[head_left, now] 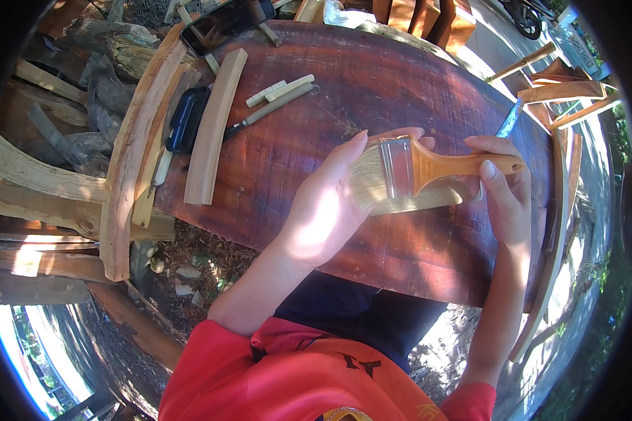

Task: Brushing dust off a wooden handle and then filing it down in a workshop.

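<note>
My left hand (323,203) is closed around the bristle end of a wide paintbrush (442,165) with an orange handle and metal band. A pale, narrow piece (418,203), apparently wood, lies under the brush, partly hidden by it and my left hand. My right hand (505,196) grips the brush handle, thumb on top. Both hands are over the reddish-brown wooden table (414,259). A blade with a blue-white surface (509,118) lies beyond my right hand at the table's right edge.
At the table's left are wood strips (214,126), a dark blue tool (188,119), a grey-handled tool (274,109), pale sticks (281,90) and a phone (225,27). Wood scraps (56,182) pile beyond the left edge. Wooden pieces (558,92) stand at the back right.
</note>
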Action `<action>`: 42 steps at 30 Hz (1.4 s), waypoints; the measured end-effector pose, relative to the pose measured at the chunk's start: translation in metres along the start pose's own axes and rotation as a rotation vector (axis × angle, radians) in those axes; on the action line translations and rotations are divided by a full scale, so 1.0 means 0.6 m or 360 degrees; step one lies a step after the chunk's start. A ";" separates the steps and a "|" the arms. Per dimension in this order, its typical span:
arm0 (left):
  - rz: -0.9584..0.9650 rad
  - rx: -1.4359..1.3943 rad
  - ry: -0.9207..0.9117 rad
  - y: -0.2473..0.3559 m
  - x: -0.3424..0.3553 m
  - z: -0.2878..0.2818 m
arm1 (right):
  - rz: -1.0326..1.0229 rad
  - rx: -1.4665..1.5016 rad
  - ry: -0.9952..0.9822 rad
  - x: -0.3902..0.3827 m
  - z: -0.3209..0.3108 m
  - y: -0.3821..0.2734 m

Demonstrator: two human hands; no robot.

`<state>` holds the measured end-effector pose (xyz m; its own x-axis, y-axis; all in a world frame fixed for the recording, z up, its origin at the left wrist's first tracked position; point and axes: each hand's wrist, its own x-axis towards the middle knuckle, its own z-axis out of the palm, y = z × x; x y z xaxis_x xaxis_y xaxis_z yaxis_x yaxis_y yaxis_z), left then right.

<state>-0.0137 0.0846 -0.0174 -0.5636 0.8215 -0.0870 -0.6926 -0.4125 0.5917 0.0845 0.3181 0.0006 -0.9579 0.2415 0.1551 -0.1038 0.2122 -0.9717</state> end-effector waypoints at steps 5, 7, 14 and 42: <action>0.0002 -0.0036 0.0006 0.000 0.000 0.000 | -0.0035 -0.0018 0.0026 0.001 -0.002 0.001; 0.0014 -0.0040 0.0062 0.000 0.000 0.000 | -0.0035 -0.0005 0.0031 0.000 -0.002 0.001; 0.0141 0.0051 -0.0045 -0.002 -0.004 0.005 | -0.0103 -0.0077 0.0080 -0.001 0.001 -0.003; 0.0589 0.0526 -0.0055 -0.008 -0.010 0.006 | -0.0235 -0.0033 0.0232 0.001 0.003 -0.001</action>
<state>-0.0057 0.0828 -0.0169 -0.7258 0.6582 0.2001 -0.2661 -0.5368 0.8006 0.0838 0.3167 0.0010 -0.8838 0.3403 0.3211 -0.2331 0.2748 -0.9328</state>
